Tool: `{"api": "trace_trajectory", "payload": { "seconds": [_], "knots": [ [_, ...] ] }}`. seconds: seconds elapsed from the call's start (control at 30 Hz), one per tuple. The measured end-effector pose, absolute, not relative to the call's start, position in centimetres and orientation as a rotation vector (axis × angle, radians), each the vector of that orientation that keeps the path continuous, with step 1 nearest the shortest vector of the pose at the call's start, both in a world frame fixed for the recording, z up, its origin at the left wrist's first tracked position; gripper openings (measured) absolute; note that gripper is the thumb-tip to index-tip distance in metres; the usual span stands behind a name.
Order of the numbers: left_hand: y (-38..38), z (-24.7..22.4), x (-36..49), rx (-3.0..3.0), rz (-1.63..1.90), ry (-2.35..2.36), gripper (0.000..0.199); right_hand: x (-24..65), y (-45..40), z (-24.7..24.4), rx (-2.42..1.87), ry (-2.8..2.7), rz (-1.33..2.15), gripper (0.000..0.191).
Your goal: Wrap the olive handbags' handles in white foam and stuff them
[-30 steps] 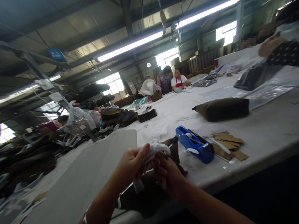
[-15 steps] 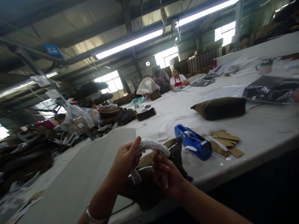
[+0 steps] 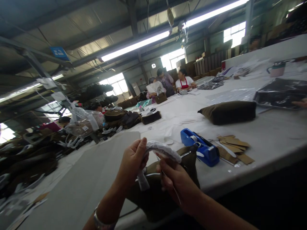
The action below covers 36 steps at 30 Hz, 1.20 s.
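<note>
A dark olive bag (image 3: pixel 158 198) lies in front of me at the table edge, a zip running along its top. Its arched handle (image 3: pixel 163 147) is wrapped in white, thin sheet material. My left hand (image 3: pixel 135 156) is closed around the left part of this handle, thumb up; a white wrapped end hangs below the fingers. Beneath the right part of the handle, my right hand (image 3: pixel 176 182) is closed on a thin white strip (image 3: pixel 177 195), whose end sticks out below the fingers. A blue tape dispenser (image 3: pixel 200 147) stands just right of the bag.
Brown card pieces (image 3: pixel 233 143) and a white-handled tool (image 3: pixel 227 148) lie right of the dispenser. Behind them sits another olive bag (image 3: pixel 229 112). A mug (image 3: pixel 277 69) stands at far right. Bags are piled on the left (image 3: pixel 26 163). Several people work farther back; someone's hand (image 3: pixel 299 103) shows at the right edge.
My right hand has moved slightly right and down from the wrapped handle, with the strip in its fingers. My left hand keeps its hold. The view has shifted a little.
</note>
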State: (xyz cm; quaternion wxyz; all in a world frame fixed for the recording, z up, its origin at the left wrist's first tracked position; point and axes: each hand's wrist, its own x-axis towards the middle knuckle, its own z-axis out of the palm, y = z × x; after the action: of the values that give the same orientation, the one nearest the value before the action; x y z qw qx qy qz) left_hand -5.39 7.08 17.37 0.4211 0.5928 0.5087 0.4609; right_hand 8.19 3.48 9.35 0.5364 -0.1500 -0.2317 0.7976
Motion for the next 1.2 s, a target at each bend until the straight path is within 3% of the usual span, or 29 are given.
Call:
{"api": "trace_trajectory", "payload": {
  "seconds": [0.2,0.47,0.7,0.83,1.0,1.2],
  "knots": [
    [6.6,17.6,-4.9,1.314,1.116,1.273,0.050,7.9,5.4,8.9,-0.624,-1.009,1.491,0.061],
    [7.2,17.2,-5.3,1.200,1.087,1.200,0.058,8.8,6.6,8.4,-0.560,-1.254,1.257,0.029],
    [7.3,16.4,-6.2,1.227,1.174,1.196,0.045,9.5,7.0,8.2,-0.574,-1.430,1.096,0.023],
    [7.0,16.8,-6.6,1.268,1.132,1.122,0.051,9.4,7.2,8.3,-0.591,-1.489,1.090,0.024],
    [7.1,17.9,-6.7,1.374,1.249,1.098,0.033,9.5,7.0,9.5,-0.629,-1.515,1.205,0.032],
    [6.9,19.1,-6.8,1.345,1.456,1.094,0.032,12.0,5.1,11.6,-0.532,-1.479,1.510,0.037]
  ]
}}
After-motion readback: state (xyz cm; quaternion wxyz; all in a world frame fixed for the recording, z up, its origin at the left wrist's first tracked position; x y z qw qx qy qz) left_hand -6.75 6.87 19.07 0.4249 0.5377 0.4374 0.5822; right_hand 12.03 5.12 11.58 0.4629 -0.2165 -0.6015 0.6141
